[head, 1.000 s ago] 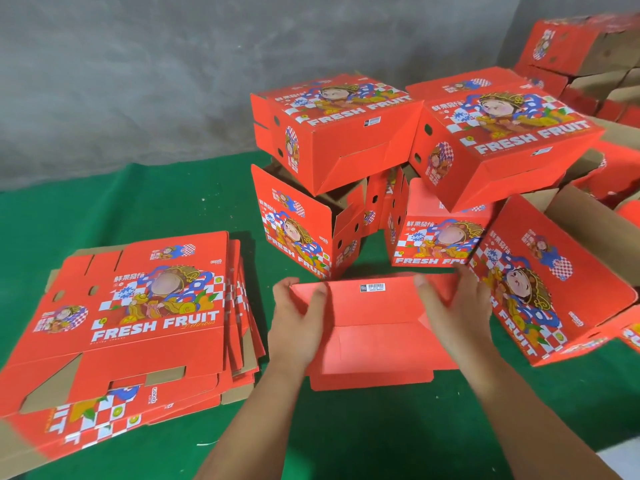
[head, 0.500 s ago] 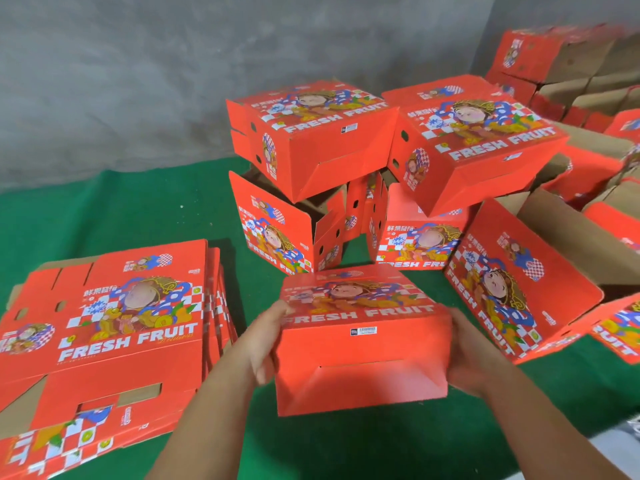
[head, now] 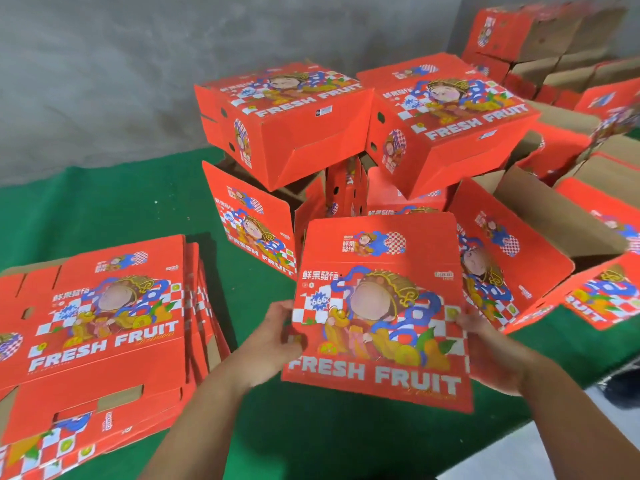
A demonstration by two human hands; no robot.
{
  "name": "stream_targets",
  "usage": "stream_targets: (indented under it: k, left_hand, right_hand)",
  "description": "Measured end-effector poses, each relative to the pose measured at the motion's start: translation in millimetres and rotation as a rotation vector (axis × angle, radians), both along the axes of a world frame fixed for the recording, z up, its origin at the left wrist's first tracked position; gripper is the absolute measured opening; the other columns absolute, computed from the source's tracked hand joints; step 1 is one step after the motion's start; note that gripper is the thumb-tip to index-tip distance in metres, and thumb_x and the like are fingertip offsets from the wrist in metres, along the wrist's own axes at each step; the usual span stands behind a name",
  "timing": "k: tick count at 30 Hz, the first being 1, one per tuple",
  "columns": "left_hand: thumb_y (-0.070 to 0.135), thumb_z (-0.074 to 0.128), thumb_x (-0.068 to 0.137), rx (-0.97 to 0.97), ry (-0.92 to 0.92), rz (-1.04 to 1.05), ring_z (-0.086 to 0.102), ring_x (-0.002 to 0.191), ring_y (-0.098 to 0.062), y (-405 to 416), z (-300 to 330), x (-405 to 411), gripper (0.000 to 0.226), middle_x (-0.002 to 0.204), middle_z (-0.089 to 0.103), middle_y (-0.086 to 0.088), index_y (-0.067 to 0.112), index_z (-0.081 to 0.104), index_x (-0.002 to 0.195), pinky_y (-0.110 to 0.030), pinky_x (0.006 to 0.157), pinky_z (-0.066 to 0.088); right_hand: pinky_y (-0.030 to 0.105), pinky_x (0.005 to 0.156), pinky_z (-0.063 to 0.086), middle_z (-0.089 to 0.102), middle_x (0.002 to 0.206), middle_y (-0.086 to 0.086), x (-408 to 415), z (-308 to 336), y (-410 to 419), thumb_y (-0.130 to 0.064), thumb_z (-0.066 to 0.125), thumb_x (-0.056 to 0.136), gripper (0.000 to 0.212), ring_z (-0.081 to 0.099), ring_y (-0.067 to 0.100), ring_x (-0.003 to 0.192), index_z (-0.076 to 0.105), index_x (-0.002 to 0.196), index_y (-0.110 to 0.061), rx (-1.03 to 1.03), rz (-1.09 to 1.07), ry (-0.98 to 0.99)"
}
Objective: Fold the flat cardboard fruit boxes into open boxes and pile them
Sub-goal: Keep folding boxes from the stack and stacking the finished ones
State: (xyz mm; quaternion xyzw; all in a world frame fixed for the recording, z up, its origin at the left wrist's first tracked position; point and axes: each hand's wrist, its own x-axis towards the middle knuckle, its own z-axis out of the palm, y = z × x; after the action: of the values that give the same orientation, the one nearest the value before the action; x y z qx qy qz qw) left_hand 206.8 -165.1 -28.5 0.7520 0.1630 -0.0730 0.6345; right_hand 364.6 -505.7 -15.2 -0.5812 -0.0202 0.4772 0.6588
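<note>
Head view: person holds one red fruit box (head: 377, 313) up over the green table (head: 114, 209), printed "FRESH FRUIT" face toward the camera.
Change: half a second ago the box showed its plain front wall with the printed panel tipped away; a second ago it showed only the plain inner fold. It has since been turned and lifted so the full printed panel faces up.
Meaning: my read is that folding of this one is done and it's on its way to the pile.
Left hand (head: 273, 344): grasping the box's left edge, thumb over the printed face, fingers curled round behind.
Right hand (head: 485, 344): clamped on the right edge, mostly hidden behind the panel; fingertips show at the rim.
Arms: both forearms reach forward and up from the bottom of the view, box between them, clear of the table.
Pile (head: 346, 133): folded boxes stacked loosely just behind the held box, some tilted.
Flat stack (head: 104, 323): unfolded blanks lie to the left, near the left forearm, not touching.
</note>
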Motion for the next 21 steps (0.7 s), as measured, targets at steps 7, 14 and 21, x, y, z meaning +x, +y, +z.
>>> stream_targets:
  k: [7, 14, 21]
  left_hand:
    - [0.039, 0.063, 0.089, 0.446, -0.110, -0.199, 0.017, 0.153, -0.016, -22.9, 16.0, 38.4, 0.085, 0.170, 0.008, 0.018, 0.045, 0.018, 0.161, -0.034, 0.121, 0.018]
    - [0.023, 0.060, 0.101, 0.296, 0.009, -0.046, 0.051, 0.104, 0.000, -45.6, -8.9, 44.3, 0.052, 0.134, 0.054, 0.007, 0.032, 0.046, 0.151, -0.018, 0.092, 0.043]
    - [0.023, 0.060, 0.102, 0.223, 0.066, -0.087, 0.044, 0.140, -0.013, -62.3, -12.0, 53.6, 0.042, 0.147, 0.051, 0.009, 0.037, 0.052, 0.141, -0.041, 0.116, 0.041]
  right_hand:
    - [0.026, 0.078, 0.060, 0.052, 0.146, -0.007, -20.8, -11.5, -0.7, -0.038, 0.099, 0.053, 0.136, 0.065, 0.011, 0.122, 0.001, 0.142, -0.068, -0.171, -0.179, -0.549]
    - [0.051, 0.106, 0.047, 0.040, 0.152, -0.001, -19.6, -61.5, -51.0, -0.041, 0.092, 0.038, 0.133, 0.049, 0.016, 0.132, 0.014, 0.142, -0.066, -0.605, -0.534, -0.947]
    - [0.054, 0.109, 0.046, 0.042, 0.141, 0.006, 25.8, -75.1, -47.5, -0.042, 0.098, 0.032, 0.130, 0.048, 0.034, 0.128, 0.027, 0.141, -0.039, -0.747, -0.689, -1.003]
